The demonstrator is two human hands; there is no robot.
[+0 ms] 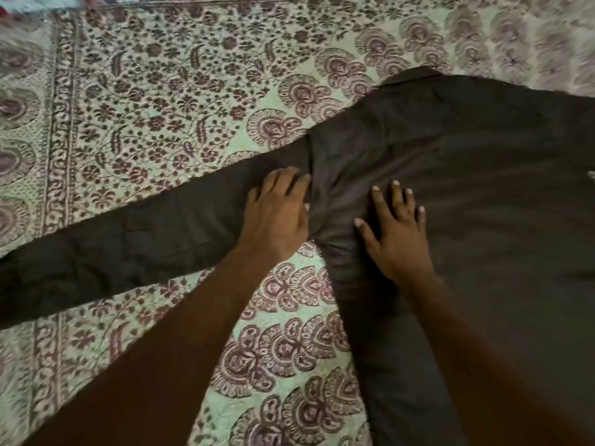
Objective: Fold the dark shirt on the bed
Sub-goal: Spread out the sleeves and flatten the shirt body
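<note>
1 dark brown shirt (467,175) lies spread on the bed. 1 long sleeve (122,239) of it shows, stretched out to the left; the shirt's right side runs past the frame edge, so any other sleeve cannot be counted. 1 collar (415,77) shows at the top. 1 floral printed bedspread (154,101) covers the bed. 2 bare hands are in view: 1 left hand (277,217) and 1 right hand (397,239), each flat with fingers spread, on 2 bare forearms.
</note>
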